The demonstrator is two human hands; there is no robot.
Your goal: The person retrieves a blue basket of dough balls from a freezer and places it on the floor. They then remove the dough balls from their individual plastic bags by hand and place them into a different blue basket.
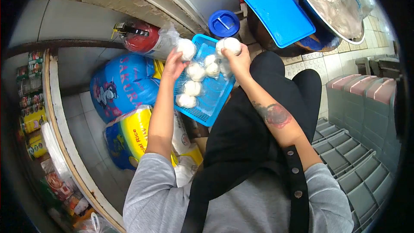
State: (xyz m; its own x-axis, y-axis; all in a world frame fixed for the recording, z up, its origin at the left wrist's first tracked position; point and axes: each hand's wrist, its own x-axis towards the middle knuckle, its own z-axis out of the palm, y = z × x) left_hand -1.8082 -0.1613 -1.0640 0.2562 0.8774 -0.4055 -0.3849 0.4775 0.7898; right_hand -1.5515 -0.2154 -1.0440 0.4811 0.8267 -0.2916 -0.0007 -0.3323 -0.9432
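My left hand (173, 66) is closed on a white dough ball (186, 50) in clear plastic, over the far left corner of a blue plastic basket (211, 102). At the basket's far right corner, my right hand (239, 62) grips another bagged white dough ball (228, 46). Between and below my hands, several more bagged dough balls (192, 88) lie in the basket, mostly along its left side. The basket's mesh floor shows at its near right part. Its right edge is close to my knee.
Left of the basket are a red fire extinguisher (141, 36), a blue sack (123, 82) and a yellow rice sack (137, 131). Beyond stand a blue-lidded container (224, 23) and a blue lid (276, 11) over a dark pot. Grey crates (345, 155) sit at right, shelves (51, 103) at left.
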